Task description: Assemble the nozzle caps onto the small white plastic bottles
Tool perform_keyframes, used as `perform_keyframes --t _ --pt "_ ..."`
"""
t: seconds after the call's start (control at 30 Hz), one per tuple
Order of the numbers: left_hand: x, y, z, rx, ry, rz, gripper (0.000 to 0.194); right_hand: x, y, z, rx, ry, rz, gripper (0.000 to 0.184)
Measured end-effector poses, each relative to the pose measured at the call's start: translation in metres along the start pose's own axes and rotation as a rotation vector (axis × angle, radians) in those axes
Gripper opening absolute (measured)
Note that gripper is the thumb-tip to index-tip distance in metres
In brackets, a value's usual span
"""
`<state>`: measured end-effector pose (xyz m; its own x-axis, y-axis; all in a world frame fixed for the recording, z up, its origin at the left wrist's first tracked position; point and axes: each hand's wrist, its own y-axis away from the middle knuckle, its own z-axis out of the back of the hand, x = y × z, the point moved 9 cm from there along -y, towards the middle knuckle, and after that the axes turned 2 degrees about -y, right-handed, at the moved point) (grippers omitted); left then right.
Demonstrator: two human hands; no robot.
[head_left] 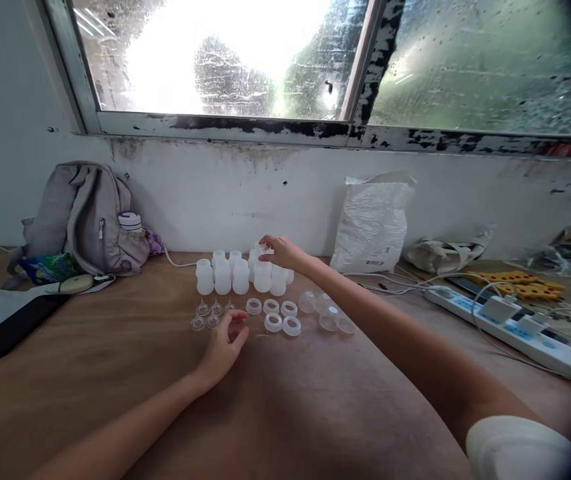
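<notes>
Translucent white baby bottles [222,276] stand in rows near the wall. My right hand [281,251] reaches over the back of the group, its thumb and fingers closed round the top of one baby bottle [252,265]. A clear part shows at that top, too small to make out fully. My left hand [226,347] hovers low at the front, fingers curled but apart, holding nothing. Clear bottle teats [198,323] lie beside its fingertips, partly hidden by them. White screw rings [272,323] sit right of it. Clear dome caps [328,319] lie farther right, partly behind my right forearm.
A grey backpack [85,223] leans on the wall at left, near a black flat object [15,325]. A white plastic packet [372,223] stands at the back. On the right are a power strip [510,327] with plugs, loose cables and yellow pieces [520,285].
</notes>
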<state>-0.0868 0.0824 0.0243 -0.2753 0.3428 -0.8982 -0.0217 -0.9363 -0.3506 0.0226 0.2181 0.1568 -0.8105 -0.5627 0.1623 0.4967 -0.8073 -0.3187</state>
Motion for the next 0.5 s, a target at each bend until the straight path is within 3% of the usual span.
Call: perform_keyframes --t 0.2,0.5 --pt "-0.011 0.001 -0.006 0.072 -0.123 -0.042 0.012 -0.006 -0.006 -0.021 0.032 0.095 0.006 0.035" --pt "-0.014 0.002 -0.01 0.108 -0.171 -0.072 0.013 -0.008 -0.004 -0.026 0.032 0.166 0.002 0.034"
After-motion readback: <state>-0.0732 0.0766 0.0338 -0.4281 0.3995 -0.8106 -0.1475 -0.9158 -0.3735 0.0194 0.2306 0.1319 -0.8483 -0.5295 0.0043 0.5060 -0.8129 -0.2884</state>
